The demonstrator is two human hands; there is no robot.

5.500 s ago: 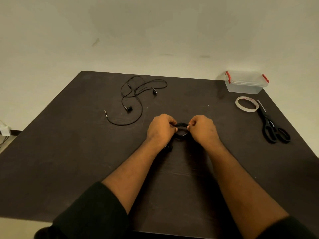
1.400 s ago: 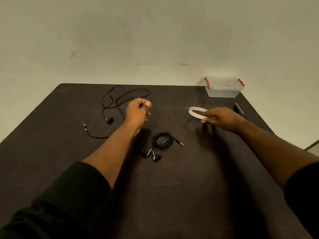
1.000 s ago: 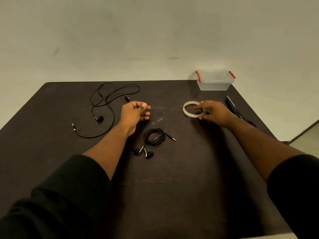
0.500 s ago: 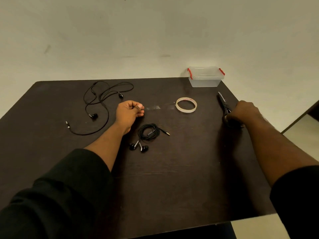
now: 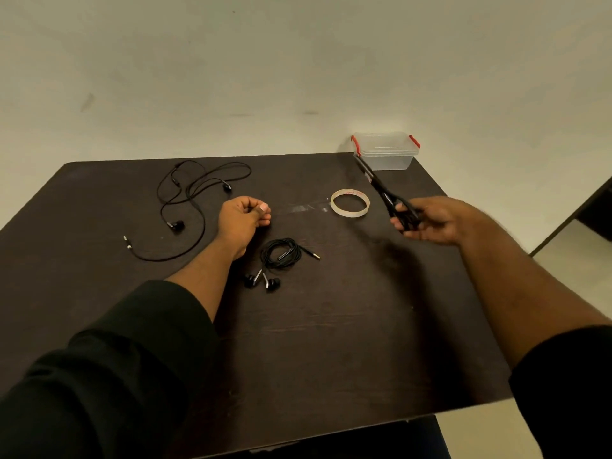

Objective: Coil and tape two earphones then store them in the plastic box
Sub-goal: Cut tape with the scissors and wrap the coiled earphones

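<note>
Two sets of earphones on the dark brown worktop point(image 5: 331, 342): a loose black uncoiled earphone point(image 5: 188, 200) upper left, a coiled black earphone point(image 5: 280, 254) mid-frame. Left hand point(image 5: 241, 220) is fisted, thumb pinching a stretched clear tape strip point(image 5: 299, 208) from the one whitish tape roll point(image 5: 350, 203), red print unreadable. Right hand point(image 5: 430, 221) grips black scissors point(image 5: 385, 193), blades together. One clear plastic box with red clips point(image 5: 385, 150) sits upper right.
</note>
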